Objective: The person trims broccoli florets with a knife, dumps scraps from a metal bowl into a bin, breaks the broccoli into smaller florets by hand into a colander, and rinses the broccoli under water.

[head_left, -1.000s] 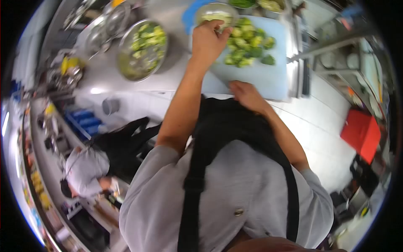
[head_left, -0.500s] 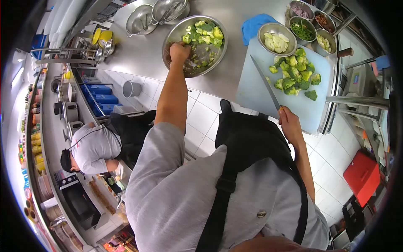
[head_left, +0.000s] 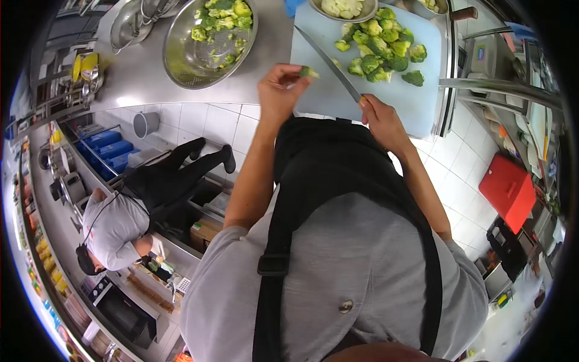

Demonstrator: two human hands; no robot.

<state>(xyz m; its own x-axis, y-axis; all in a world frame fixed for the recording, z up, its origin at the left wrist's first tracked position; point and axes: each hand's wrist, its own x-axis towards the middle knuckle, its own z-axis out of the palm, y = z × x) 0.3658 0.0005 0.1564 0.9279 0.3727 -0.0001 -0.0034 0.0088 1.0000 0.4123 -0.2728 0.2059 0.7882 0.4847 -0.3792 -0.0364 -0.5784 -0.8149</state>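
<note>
My left hand (head_left: 281,90) pinches a small broccoli floret (head_left: 309,72) above the left edge of the light blue cutting board (head_left: 410,111). The handle end of a long knife (head_left: 330,64) is gripped in my right hand (head_left: 385,123) at the board's near edge, its blade slanting away to the upper left. Right of the blade lies a pile of broccoli florets (head_left: 379,48). On the steel counter to the left stands a perforated metal colander (head_left: 181,66) with more broccoli pieces in it.
A metal bowl of pale sliced vegetable (head_left: 342,8) sits at the board's far edge. Empty metal strainers (head_left: 129,30) stand at the far left of the counter. Another person (head_left: 117,223) bends over a counter at left. A red bin (head_left: 508,192) is on the floor at right.
My left hand has come out of the colander toward the board, now holding a floret. My right hand still holds the knife. The view has shifted, and surroundings appear displaced.
</note>
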